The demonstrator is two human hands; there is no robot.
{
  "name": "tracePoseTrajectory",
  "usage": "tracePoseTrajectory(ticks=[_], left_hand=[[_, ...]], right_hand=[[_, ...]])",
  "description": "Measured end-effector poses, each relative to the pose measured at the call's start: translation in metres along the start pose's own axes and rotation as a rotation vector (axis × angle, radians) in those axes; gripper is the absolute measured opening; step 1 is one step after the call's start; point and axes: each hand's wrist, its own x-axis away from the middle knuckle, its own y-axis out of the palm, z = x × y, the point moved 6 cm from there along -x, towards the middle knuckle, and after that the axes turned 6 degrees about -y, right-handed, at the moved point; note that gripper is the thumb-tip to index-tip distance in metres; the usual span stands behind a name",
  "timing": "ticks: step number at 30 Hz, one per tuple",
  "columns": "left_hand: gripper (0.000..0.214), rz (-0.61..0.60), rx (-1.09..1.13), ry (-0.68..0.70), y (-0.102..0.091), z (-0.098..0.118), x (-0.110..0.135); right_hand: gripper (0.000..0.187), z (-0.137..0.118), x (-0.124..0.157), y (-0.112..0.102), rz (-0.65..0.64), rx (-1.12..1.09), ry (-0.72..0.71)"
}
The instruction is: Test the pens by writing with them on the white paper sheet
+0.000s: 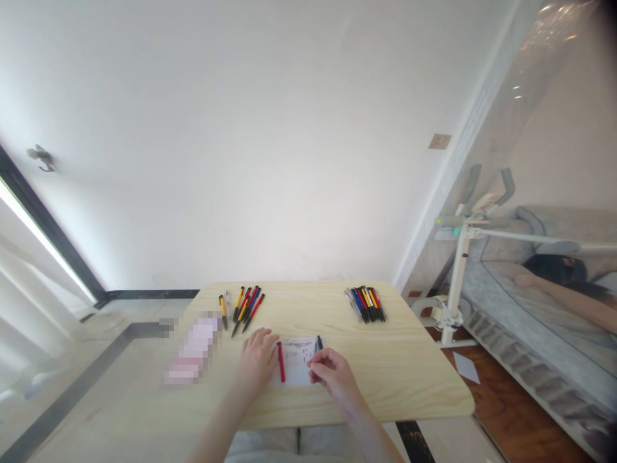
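Note:
A small white paper [297, 360] with red marks lies on the light wooden table [385, 379] in front of me. My left hand [258, 357] rests with its fingers curled on the paper's left edge, beside a red pen [281, 361] lying on the sheet. My right hand [330, 373] is closed in a pinch round a black pen [319, 343] whose tip meets the paper's right side.
A pile of coloured pens [245, 303] lies at the table's back left, another pile [365, 303] at the back right. A blurred pink object [193, 350] sits at the left. A white stand [456, 283] and a grey sofa with a person lying on it [554, 283] are to the right.

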Motion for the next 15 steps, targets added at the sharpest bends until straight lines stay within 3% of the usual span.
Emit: tracePoseTrajectory(ticks=[6, 15], left_hand=[[0.012, 0.011, 0.009, -0.038, 0.002, 0.01, 0.011], [0.022, 0.043, -0.046, -0.051, 0.005, -0.009, 0.016]], right_hand=[[0.016, -0.001, 0.001, 0.004, -0.008, 0.001, 0.001], [0.014, 0.001, 0.0, 0.003, -0.012, 0.012, -0.002]])
